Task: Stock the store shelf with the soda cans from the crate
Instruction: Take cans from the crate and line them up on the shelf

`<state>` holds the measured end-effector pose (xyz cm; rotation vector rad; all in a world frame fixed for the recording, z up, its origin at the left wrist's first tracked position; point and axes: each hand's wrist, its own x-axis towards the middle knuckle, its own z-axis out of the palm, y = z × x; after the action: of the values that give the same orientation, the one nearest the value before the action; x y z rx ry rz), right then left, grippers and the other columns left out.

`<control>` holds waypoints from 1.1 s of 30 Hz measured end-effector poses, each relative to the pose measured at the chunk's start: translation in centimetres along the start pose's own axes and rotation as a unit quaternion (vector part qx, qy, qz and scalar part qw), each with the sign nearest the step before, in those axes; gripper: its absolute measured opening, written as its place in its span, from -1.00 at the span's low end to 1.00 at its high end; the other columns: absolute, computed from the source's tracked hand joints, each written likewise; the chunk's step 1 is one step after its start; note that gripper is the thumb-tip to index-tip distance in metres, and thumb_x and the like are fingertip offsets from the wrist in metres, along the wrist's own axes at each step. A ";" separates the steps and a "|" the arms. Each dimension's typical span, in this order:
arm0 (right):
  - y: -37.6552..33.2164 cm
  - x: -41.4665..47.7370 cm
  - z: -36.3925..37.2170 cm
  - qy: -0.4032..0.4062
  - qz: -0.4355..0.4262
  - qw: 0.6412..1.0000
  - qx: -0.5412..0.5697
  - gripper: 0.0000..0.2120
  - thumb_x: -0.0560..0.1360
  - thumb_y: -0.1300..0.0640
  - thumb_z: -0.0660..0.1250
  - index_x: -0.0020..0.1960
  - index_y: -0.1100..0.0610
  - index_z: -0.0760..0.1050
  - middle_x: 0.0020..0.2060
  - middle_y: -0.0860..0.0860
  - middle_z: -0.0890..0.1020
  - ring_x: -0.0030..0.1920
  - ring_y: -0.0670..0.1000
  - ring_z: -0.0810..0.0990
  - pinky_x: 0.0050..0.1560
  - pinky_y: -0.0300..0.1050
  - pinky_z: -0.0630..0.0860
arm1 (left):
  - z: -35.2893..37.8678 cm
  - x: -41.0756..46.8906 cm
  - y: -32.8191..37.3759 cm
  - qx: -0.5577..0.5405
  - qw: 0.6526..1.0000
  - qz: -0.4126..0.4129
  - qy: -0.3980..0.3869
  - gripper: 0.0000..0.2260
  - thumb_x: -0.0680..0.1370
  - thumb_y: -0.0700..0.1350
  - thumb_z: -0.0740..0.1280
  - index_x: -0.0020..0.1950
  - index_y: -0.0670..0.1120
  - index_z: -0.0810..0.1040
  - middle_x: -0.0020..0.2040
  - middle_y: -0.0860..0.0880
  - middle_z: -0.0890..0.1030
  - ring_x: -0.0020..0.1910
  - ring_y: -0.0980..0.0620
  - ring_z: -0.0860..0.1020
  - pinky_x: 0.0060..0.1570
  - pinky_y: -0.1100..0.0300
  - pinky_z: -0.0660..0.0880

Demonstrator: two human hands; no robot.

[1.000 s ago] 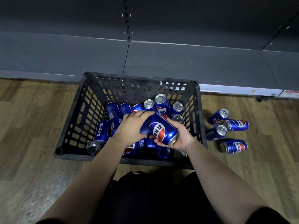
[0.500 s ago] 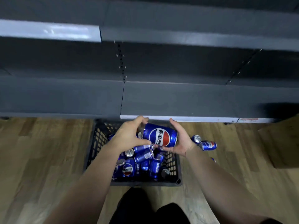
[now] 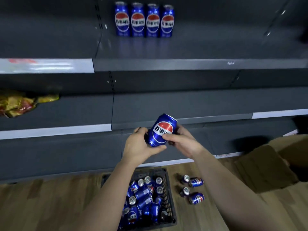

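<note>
Right now one soda can [image 3: 161, 130] is held in the air directly above the crate [image 3: 168, 194], with both hands on it. The left hand [image 3: 138, 147] wraps the can's lower end, fingers curled behind it and the thumb under the base. The right hand [image 3: 181, 142] grips the other side, with its thumb laid across the label and its fingers out of sight behind. The can's long axis is tilted: its top leans up and away from the crate toward the shelving, and the logo faces the camera.

What matters for the coming move is that the upper shelf [image 3: 208, 49] lies well above and beyond the crate, two shelf levels up from the can. A row of four cans [image 3: 144, 20] stands upright there, labels forward, with bare shelf to its right. That gap sits almost straight up from the held can, slightly toward the right hand's side, so that hand looks better placed to carry it up. The can probably needs righting first.

Many more cans lie jumbled inside the crate. A few loose cans [image 3: 194, 190] lie on the floor just right of the crate, and a cardboard box [image 3: 266, 167] sits farther right.
</note>
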<state>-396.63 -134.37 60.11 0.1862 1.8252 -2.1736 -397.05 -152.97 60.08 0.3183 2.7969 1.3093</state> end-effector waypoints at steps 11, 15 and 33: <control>-12.7 1.2 1.1 0.090 -0.214 0.968 -0.099 -0.35 0.23 0.27 0.57 0.25 0.15 0.41 0.06 0.08 0.65 0.07 0.03 0.63 0.13 -0.02 0.59 | -4.3 7.0 8.2 0.020 0.993 0.111 0.045 -0.39 0.19 0.28 0.54 0.00 -0.04 0.39 -0.06 0.07 0.48 -0.13 0.09 0.48 -0.21 0.20 0.38; -16.5 2.7 -0.9 0.125 -0.261 0.953 -0.094 -0.33 0.22 0.24 0.59 0.28 0.14 0.42 0.11 0.08 0.65 0.11 0.05 0.64 0.12 -0.05 0.58 | -5.6 10.6 10.4 0.036 0.982 0.187 -0.005 -0.32 0.29 0.35 0.43 0.25 -0.02 0.42 0.12 0.09 0.47 0.11 0.12 0.46 0.08 0.19 0.44; -27.0 17.0 -15.0 0.175 -0.266 0.923 -0.216 -0.37 0.24 0.13 0.64 0.22 0.01 0.46 0.03 -0.07 0.66 0.01 -0.10 0.64 0.09 -0.11 0.58 | -2.5 27.4 17.4 0.301 0.943 0.082 0.117 -0.65 0.63 0.12 0.07 0.29 0.02 0.50 0.22 -0.01 0.51 0.22 -0.05 0.45 0.20 0.03 0.31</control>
<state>-422.37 -118.03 77.82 -0.0312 2.7817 -2.0670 -421.26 -138.51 76.41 0.4418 3.3865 0.4899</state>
